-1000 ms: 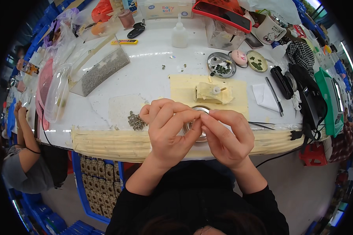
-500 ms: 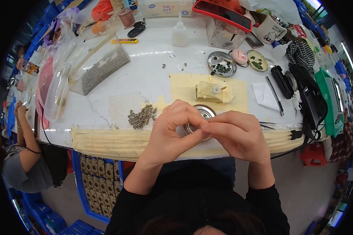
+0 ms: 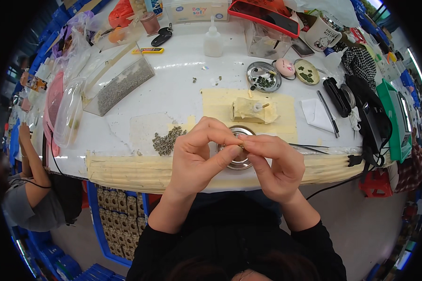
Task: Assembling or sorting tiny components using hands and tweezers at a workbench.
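Note:
My left hand (image 3: 198, 157) and my right hand (image 3: 277, 164) meet above a round, shiny metal dish (image 3: 239, 164) near the table's front edge. Both are closed in a pinch, fingertips together on a small brownish piece (image 3: 242, 146); its exact kind is too small to tell. The hands hide part of the dish. Left of my left hand lies a heap of small grey-brown pieces (image 3: 168, 140). Beyond the dish, a block wrapped in yellowish tape (image 3: 248, 110), with a short stick on top, rests on a taped patch. Dark tweezers (image 3: 309, 148) lie beside my right hand.
At the back stand a white squeeze bottle (image 3: 213, 41) and a red-cased phone (image 3: 265, 18) on a clear box. Small dishes (image 3: 264, 77) hold dark bits. To the left sits a clear tray of grey grains (image 3: 122, 89). Below the table is a blue crate (image 3: 100, 236); another person sits far left.
My right hand has shifted left and turned, its fingers more spread. The small brownish piece now shows between the fingertips, and more of the dish and the tweezers is visible.

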Demonstrator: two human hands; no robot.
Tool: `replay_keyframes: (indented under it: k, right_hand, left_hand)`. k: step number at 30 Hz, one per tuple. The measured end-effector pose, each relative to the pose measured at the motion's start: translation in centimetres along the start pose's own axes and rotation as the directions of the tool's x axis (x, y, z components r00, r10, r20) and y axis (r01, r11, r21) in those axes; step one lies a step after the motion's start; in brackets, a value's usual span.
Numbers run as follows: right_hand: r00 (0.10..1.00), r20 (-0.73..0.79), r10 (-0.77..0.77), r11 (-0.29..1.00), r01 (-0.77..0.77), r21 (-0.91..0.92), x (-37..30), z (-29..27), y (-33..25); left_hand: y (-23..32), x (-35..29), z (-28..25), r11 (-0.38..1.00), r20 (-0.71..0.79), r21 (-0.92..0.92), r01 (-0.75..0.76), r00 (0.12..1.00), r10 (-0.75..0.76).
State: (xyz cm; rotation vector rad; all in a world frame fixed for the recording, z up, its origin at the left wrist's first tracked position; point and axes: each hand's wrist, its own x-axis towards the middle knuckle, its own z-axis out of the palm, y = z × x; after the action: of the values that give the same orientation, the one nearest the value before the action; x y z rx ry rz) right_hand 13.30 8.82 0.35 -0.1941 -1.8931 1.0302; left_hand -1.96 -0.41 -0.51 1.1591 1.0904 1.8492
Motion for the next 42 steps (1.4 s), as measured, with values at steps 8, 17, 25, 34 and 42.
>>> replay_keyframes:
  k: [8,17,25,34,42]
  right_hand:
    - [0.932,0.012,0.362,0.833,-0.329,0.444,-0.9,1.4,-0.5]
    - [0.771,0.217,0.598,0.454,-0.550,0.701,-1.1,0.5,0.0]
    - [0.963,-0.065,0.263,0.953,-0.248,0.175,-0.5,0.4,-0.8]
    - [0.948,-0.020,0.317,0.923,-0.304,0.235,-1.0,0.5,-0.7]
    - [0.714,0.388,0.582,0.112,-0.544,0.832,-1.6,0.1,-0.1]
  left_hand:
    - [-0.2,0.0,0.2,0.929,-0.122,0.319,-0.186,0.964,0.235]
    - [0.5,0.0,1.2,0.382,0.109,0.846,-0.372,0.822,0.559]
    - [-0.3,-0.2,1.3,0.347,0.087,0.878,-0.328,0.825,0.559]
    - [-0.3,0.0,1.2,0.387,0.056,0.859,-0.335,0.812,0.580]
    - [0.2,-0.1,1.1,0.435,0.055,0.821,-0.370,0.809,0.585]
